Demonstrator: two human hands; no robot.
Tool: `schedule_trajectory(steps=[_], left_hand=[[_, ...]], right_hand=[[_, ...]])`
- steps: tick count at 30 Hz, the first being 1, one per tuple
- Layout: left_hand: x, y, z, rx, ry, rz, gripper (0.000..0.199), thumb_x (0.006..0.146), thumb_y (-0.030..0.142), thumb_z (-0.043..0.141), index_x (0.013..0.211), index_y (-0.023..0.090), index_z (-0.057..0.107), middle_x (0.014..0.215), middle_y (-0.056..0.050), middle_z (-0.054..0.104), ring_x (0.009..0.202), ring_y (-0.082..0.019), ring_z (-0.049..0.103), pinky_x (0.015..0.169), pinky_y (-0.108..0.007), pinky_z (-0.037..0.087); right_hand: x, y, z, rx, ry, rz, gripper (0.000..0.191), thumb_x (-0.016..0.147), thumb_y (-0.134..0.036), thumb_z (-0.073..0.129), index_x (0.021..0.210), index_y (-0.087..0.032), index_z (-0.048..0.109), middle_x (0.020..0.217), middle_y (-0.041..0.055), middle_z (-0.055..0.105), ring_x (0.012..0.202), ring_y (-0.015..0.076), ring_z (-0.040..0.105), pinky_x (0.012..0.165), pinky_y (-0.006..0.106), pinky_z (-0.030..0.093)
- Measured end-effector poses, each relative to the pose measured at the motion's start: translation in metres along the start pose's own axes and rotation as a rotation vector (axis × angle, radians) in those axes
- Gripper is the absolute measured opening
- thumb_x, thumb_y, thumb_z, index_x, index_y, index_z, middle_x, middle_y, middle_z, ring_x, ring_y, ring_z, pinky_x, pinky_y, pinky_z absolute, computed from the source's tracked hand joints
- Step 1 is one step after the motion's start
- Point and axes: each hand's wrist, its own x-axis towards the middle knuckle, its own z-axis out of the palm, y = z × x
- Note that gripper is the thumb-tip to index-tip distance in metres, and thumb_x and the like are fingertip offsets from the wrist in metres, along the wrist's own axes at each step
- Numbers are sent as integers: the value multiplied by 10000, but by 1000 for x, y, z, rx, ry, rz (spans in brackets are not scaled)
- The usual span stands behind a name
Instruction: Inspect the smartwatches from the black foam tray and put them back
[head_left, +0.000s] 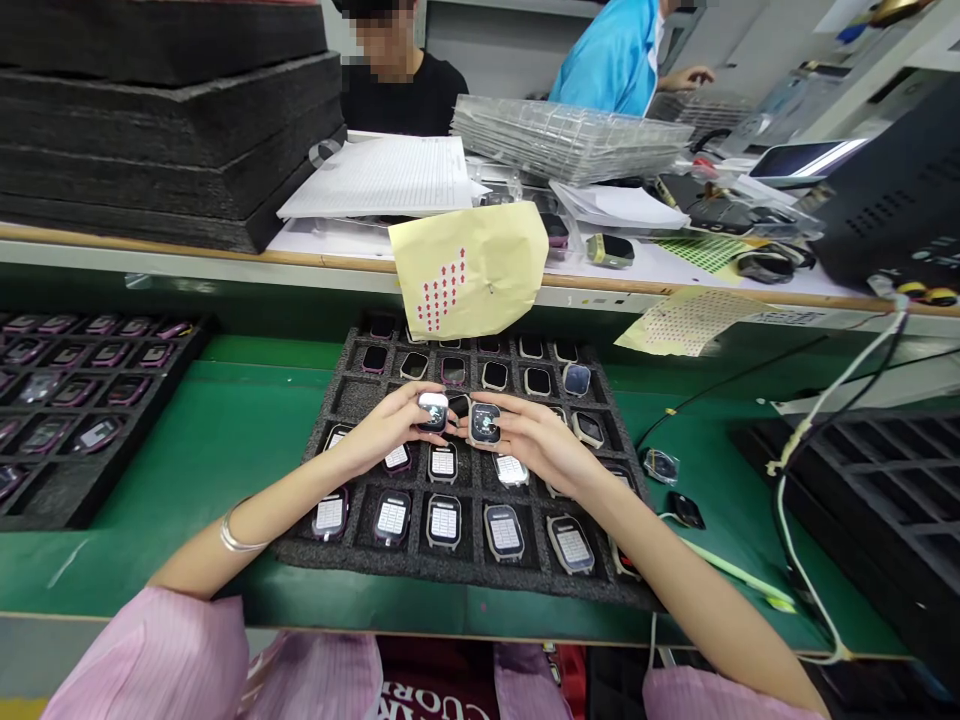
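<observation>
Green bench (247, 400) below — left fingers (411, 416), right fingers (514, 408) — each pinched round a watch (484, 424).

Bent left fingers (415, 413) beside bent right fingers (510, 425)

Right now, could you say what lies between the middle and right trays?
The head view shows a black cable, a bagged item, a black device and a green strip.

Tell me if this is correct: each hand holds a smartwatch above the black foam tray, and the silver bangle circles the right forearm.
The forearm is wrong: the head view shows the silver bangle on the left forearm. Left hand and right hand each hold a smartwatch above the black foam tray.
</observation>
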Motion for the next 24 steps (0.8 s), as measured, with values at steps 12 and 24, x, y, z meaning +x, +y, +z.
schedule_trajectory(steps=[12,24], left_hand=[[2,-6,-6,66,-95,7,422,691,111,523,1108,164,560,997,-65,636,907,-205,637,773,-362,559],[-1,-3,-5,108,-182,47,387,740,119,562,1125,157,549,948,-71,659,882,-208,656,749,-347,569]], right_hand=[[-3,6,-1,-287,97,-117,485,772,-297,721,1235,-213,602,1069,82,704,992,257,657,887,408,507],[-3,9,2,-429,114,-206,434,786,-348,720,1189,-212,634,1148,77,675,1022,258,644,910,414,495]])
